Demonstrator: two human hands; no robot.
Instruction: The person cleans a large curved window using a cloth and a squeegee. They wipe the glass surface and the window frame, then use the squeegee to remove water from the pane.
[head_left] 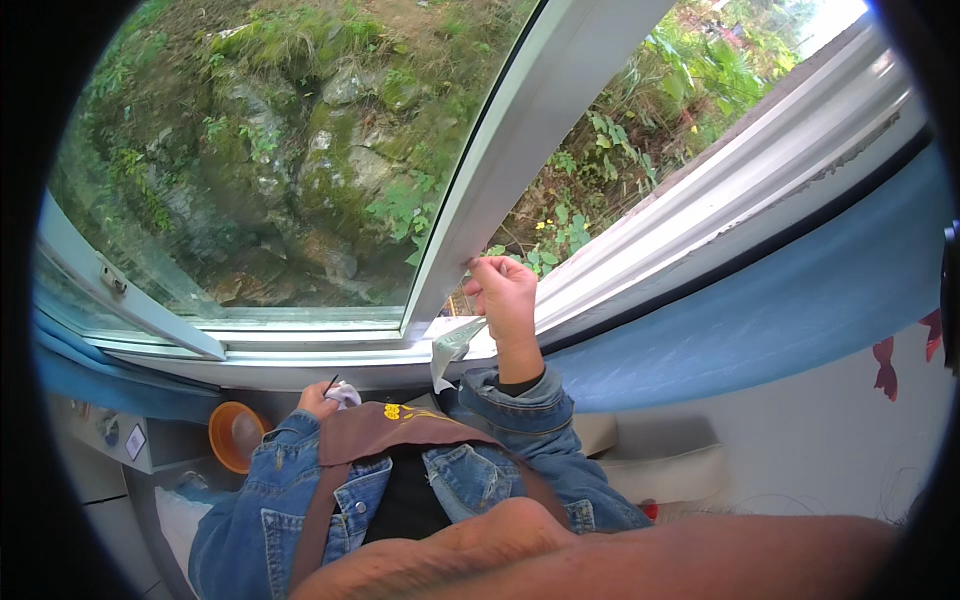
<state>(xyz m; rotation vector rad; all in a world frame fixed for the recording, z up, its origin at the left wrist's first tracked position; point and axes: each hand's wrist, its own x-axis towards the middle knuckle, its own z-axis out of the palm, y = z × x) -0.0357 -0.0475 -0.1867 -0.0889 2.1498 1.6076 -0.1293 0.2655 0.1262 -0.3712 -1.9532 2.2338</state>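
My right hand [505, 293] is raised at the upright edge of the sliding window frame [452, 240], thumb and fingertips pinched together. Below it hangs a limp, grey-green piece of thin material [456, 343], which appears to run up into the palm; whether it is cloth or film I cannot tell. Down by my waist on the left, my left hand [316, 402] is closed around a crumpled white cloth [345, 394]. A thin dark stick [331, 384] pokes up beside that cloth. A brown apron [385, 432] covers part of my denim jacket.
Right of the frame is an open gap, bordered by a white window track [720, 185]. Blue curtains [760, 290] hang along the sill. An orange bucket [236, 437] stands low left by a grey shelf [125, 440]. Behind the glass pane [280, 180] rises a rocky, overgrown slope.
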